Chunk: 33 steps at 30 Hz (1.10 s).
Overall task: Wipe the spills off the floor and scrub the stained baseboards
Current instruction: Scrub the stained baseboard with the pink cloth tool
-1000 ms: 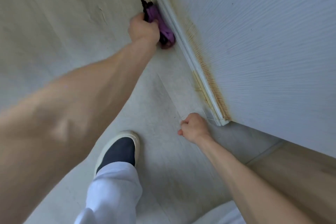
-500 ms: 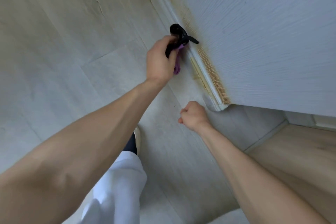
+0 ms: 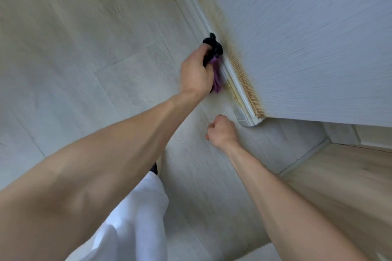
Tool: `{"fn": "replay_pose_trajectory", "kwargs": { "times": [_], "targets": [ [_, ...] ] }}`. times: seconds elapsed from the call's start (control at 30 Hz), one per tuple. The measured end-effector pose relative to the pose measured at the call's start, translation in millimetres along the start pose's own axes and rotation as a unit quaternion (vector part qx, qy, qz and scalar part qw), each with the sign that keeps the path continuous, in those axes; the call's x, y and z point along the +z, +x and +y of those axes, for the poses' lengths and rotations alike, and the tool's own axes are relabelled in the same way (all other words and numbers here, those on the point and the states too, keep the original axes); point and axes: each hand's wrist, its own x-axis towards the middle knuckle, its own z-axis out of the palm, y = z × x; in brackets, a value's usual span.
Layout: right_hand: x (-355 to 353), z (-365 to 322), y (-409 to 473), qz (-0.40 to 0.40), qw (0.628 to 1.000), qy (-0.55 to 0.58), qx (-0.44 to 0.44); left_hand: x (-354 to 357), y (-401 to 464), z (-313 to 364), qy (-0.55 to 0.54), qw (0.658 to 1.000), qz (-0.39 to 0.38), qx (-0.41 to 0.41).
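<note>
- Both my hands are down near the baseboard [image 3: 228, 68], the white moulding that runs along the foot of the wall [image 3: 307, 38].
- My left hand [image 3: 196, 75] grips a purple cloth [image 3: 216, 79] with a black part [image 3: 213, 45] sticking out past my fingers; I cannot tell whether the black part is a strap, a handle or more fabric.
- That cloth is pressed against the face of the baseboard, about halfway along the stretch I can see, with its lower edge close to the floor [image 3: 84, 48].
- My right hand [image 3: 222, 131] is curled into a fist and holds nothing; it sits just off the near end of the baseboard, over the floor, and I cannot tell whether the knuckles touch the floor.
- Yellow-brown staining runs along the top edge of the baseboard and up onto the wall just above it, and a thin brownish line follows the seam where the baseboard meets the floor near its end.
- The baseboard stops at a corner of the wall; beyond that corner the pale floor gives way to a warmer wood-toned floor [image 3: 339, 186].
- My leg in a white trouser leg [image 3: 135, 218] is below my left forearm, well back from the baseboard.
</note>
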Motion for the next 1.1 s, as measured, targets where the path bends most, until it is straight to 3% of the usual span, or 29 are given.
{"fn": "replay_pose_trajectory", "kwargs": {
  "times": [0.1, 0.2, 0.27, 0.4, 0.43, 0.53, 0.57, 0.73, 0.9, 0.97, 1.07, 1.1],
  "targets": [
    [0, 0, -1, 0.001, 1.0, -0.002, -0.003, 3, -42, -12, 0.024, 0.992, -0.107, 0.059],
    [0, 1, 0, 0.0, 1.0, -0.014, -0.006, -3, -3, -11, 0.012, 1.0, 0.005, -0.01],
    [-1, 0, 0, 0.005, 1.0, -0.007, -0.006, -6, 7, 1, 0.004, 1.0, 0.024, -0.014],
    [0, -3, -6, 0.01, 1.0, -0.004, -0.004, -1, -37, -1, 0.034, 0.99, -0.122, 0.062],
    [1, -2, -6, 0.012, 1.0, -0.002, -0.006, -4, -37, -1, 0.03, 0.992, -0.114, 0.05],
    [1, -1, -5, 0.023, 1.0, -0.004, -0.009, -13, 7, 2, 0.004, 0.999, 0.034, -0.021],
    [2, 0, -6, 0.021, 1.0, -0.001, -0.006, -15, 12, 7, 0.004, 0.999, 0.045, -0.025],
    [1, -2, -9, 0.023, 1.0, 0.0, -0.013, 3, -48, 1, 0.042, 0.993, -0.107, 0.029],
    [5, 2, -8, 0.034, 0.999, 0.003, -0.021, -11, 2, 3, 0.0, 0.999, 0.027, -0.022],
    [4, 0, -11, 0.035, 0.999, 0.004, -0.023, -6, -7, 7, 0.022, 1.0, -0.002, -0.001],
    [2, 0, -15, 0.035, 0.999, 0.004, -0.018, 4, -48, 0, 0.043, 0.991, -0.121, 0.049],
    [3, 0, -14, 0.033, 0.999, 0.003, -0.022, 1, -47, -2, 0.036, 0.992, -0.116, 0.034]
  ]
}}
